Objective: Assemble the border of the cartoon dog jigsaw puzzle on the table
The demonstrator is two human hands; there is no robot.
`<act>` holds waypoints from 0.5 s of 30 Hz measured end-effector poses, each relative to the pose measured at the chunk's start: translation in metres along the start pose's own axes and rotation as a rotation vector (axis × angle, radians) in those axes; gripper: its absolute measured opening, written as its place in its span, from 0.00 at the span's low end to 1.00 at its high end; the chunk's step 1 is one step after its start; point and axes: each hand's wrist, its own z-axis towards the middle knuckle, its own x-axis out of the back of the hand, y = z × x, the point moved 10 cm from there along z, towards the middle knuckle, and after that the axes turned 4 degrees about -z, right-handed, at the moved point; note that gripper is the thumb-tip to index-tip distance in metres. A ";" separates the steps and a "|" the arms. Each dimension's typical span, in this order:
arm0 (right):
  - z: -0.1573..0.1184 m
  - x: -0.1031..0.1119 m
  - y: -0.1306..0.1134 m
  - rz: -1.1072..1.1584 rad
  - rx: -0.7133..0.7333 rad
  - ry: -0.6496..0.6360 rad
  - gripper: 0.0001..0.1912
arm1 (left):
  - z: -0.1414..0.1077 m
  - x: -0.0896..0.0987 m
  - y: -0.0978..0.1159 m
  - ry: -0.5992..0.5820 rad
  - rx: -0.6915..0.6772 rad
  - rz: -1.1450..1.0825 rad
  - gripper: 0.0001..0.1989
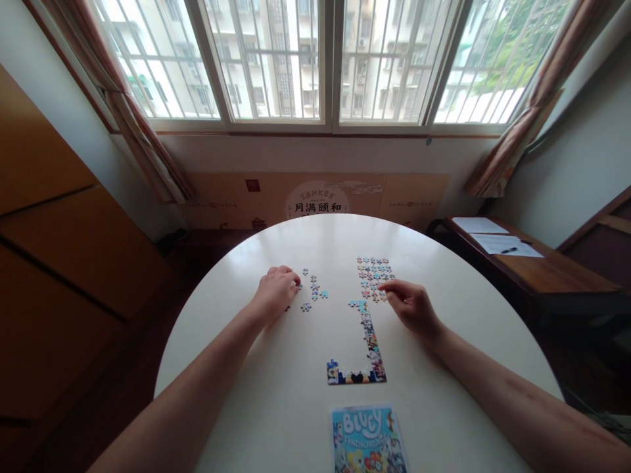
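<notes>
My left hand (277, 290) is on the left side of the round table, its fingers curled down over a jigsaw piece (300, 286) whose edge shows at the fingertips. Several loose pieces (314, 287) lie just right of it. My right hand (410, 306) rests beside a block of loose jigsaw pieces (371, 268) laid out in rows. Its index finger reaches onto the block's lower right, with the thumb apart and the other fingers bent under. Below the block lies a joined strip of puzzle (373, 348), running down and turning left along the bottom.
A blue "Bluey" picture sheet or box (367, 439) lies at the near edge of the white table (246, 407). To the right, a wooden bench (557, 272) carries papers (503, 245) and a dark pen (509, 249). Barred windows and tied curtains stand beyond the table.
</notes>
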 end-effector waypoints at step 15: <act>-0.001 -0.009 -0.018 -0.091 0.134 -0.031 0.12 | 0.000 0.011 0.003 0.051 -0.064 -0.103 0.07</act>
